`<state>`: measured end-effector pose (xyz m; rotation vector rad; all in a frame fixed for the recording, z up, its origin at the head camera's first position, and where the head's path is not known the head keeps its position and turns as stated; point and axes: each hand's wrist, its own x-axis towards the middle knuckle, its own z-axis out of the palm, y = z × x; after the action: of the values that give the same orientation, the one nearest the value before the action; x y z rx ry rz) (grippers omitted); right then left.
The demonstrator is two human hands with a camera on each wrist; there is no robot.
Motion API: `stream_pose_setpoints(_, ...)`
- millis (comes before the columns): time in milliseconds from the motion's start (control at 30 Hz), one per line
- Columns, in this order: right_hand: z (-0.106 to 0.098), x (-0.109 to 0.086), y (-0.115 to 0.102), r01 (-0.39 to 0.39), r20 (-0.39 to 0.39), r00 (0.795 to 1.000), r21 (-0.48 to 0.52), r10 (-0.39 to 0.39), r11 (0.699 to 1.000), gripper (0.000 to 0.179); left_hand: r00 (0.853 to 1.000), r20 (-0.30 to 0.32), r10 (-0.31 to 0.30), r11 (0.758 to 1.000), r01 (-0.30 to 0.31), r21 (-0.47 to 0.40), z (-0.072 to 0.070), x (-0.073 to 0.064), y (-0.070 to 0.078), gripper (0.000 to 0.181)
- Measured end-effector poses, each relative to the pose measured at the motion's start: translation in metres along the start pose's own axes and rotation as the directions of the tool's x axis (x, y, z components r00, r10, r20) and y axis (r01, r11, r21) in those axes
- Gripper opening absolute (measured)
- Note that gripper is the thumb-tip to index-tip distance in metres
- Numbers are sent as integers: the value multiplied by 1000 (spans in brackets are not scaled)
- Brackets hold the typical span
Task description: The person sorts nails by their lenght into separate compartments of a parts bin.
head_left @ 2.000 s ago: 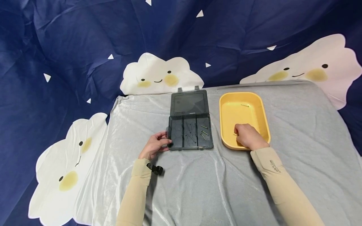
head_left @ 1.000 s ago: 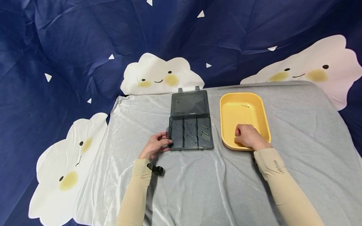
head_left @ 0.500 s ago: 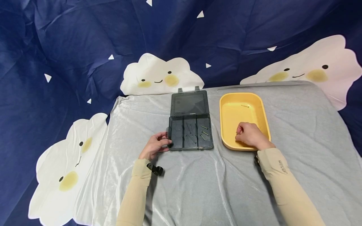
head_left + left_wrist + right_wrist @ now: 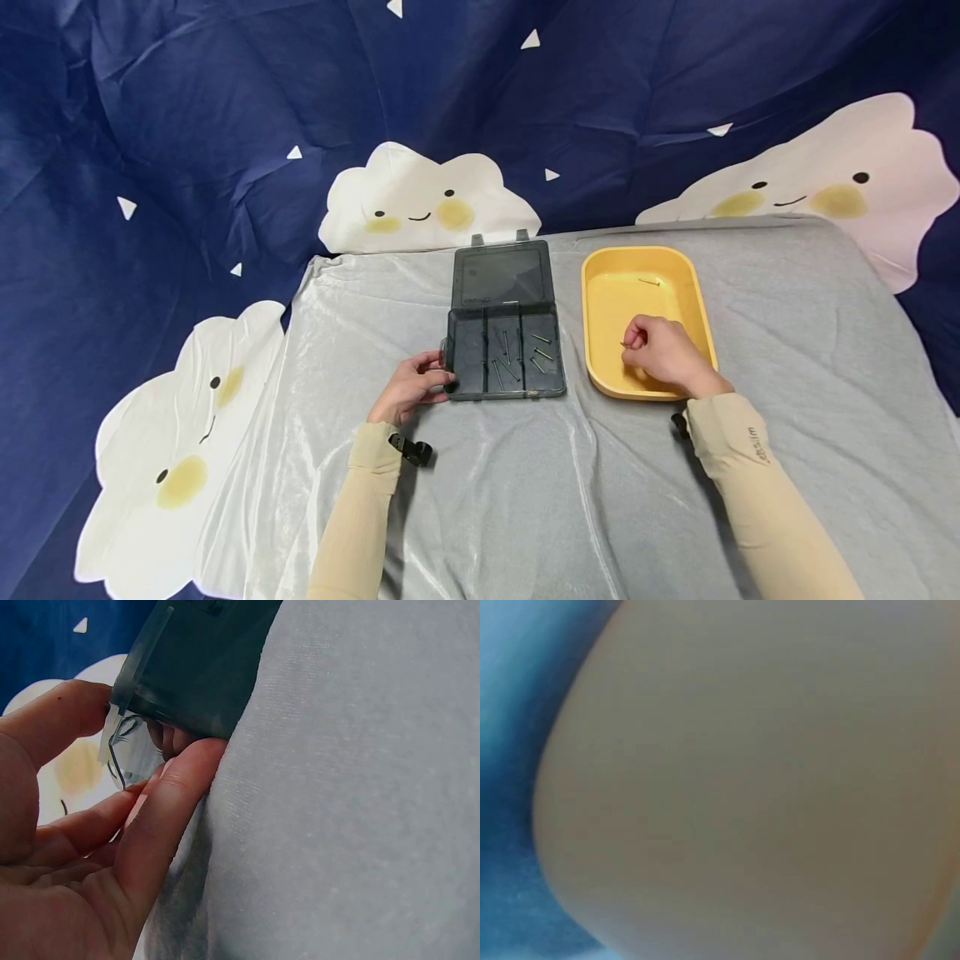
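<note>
A dark clear plastic organizer box [image 4: 467, 354] lies with its lid raised. Its middle compartment holds several long dark screws [image 4: 497, 374]; three brass-coloured screws [image 4: 543, 353] lie in the right one. My left hand [image 4: 408, 385] grips the box's left edge, thumb and fingers around the front left corner in the left wrist view. Over the yellow tray [image 4: 607, 308], my right hand [image 4: 660, 354] pinches a small screw [image 4: 623, 344], of which only the tip shows. Another thin screw [image 4: 649, 282] lies near the tray's far end. A blurred beige surface fills the right wrist view.
Grey velvety cloth [image 4: 510, 483] covers the table beneath the box and tray. A dark blue curtain [image 4: 465, 83] with cloud prints hangs behind. The box's lid [image 4: 502, 273] leans back toward it. Black straps with small cameras [image 4: 411, 448] sit at the wrists.
My right hand has shifted slightly toward the tray's far end and turned; a screw tip now shows at its fingertips. My left hand and the box have stayed in place.
</note>
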<state>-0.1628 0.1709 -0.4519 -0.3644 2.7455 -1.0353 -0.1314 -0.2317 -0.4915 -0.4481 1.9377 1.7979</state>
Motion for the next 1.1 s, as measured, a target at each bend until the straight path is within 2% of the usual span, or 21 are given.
stream_pose_setpoints(733,-12,-3,-32,95,-130,988,53,-87,994,8,1000,-30,3,1000,-3,-3,1,2,0,59)
stream_pose_setpoints(1100,-14,-5,-57,110,-125,987,107,-96,988,7,1000,-27,8,1000,-8,3,0,2,-2,59)
